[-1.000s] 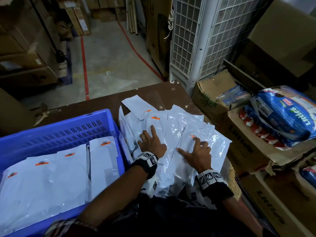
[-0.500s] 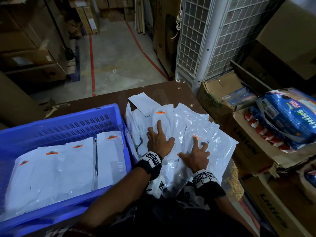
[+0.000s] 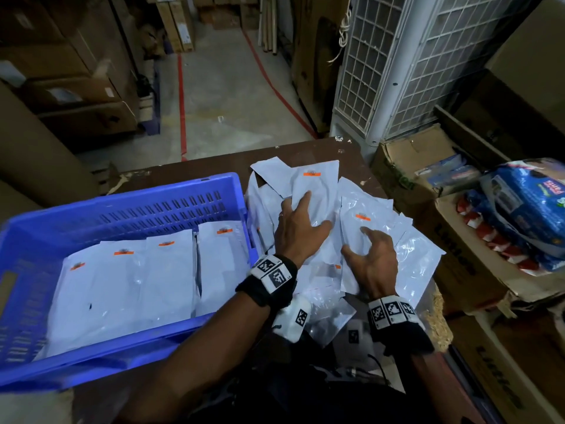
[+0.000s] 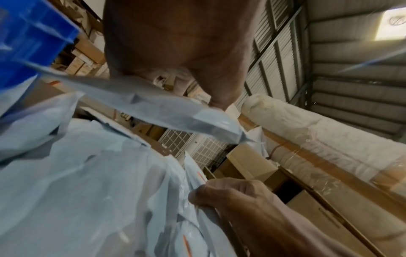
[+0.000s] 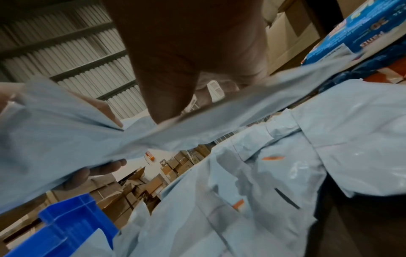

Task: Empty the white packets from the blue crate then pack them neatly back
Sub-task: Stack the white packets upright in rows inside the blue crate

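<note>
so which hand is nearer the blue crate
Left. The left hand rests on the loose packets just beside the blue crate; the right hand lies farther out on the pile.

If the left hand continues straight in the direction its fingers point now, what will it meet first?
Probably more of the white packet it already rests on: the left hand points away from the person, toward that packet's orange label. Beyond lies the bare brown table. Depth is uncertain.

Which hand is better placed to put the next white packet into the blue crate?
Left, probably. The left hand lies on the loose white plastic packets right beside the blue plastic crate; the right hand is farther away.
</note>
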